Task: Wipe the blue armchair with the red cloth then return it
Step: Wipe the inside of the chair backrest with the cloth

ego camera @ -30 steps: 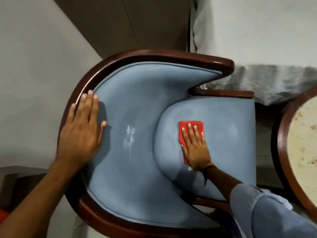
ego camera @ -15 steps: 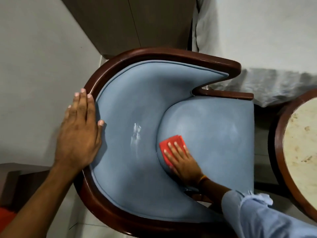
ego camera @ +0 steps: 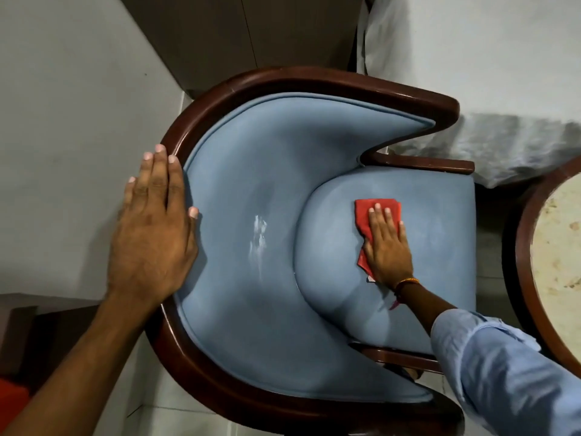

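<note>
The left hand (ego camera: 151,234) lies flat and open on the armchair's (ego camera: 251,325) curved wooden rim, fingers over the backrest edge. Bare blue seat surrounds the red cloth (ego camera: 367,215), pinned at the seat's middle under the flat, open right hand (ego camera: 388,250). A round tabletop (ego camera: 522,262) stands just beside the chair's front.

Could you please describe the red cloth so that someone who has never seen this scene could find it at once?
Find the blue armchair with its dark wooden rim, then its seat cushion. The red cloth lies flat there, pressed under the right hand. It is the only red thing on the blue upholstery.
</note>
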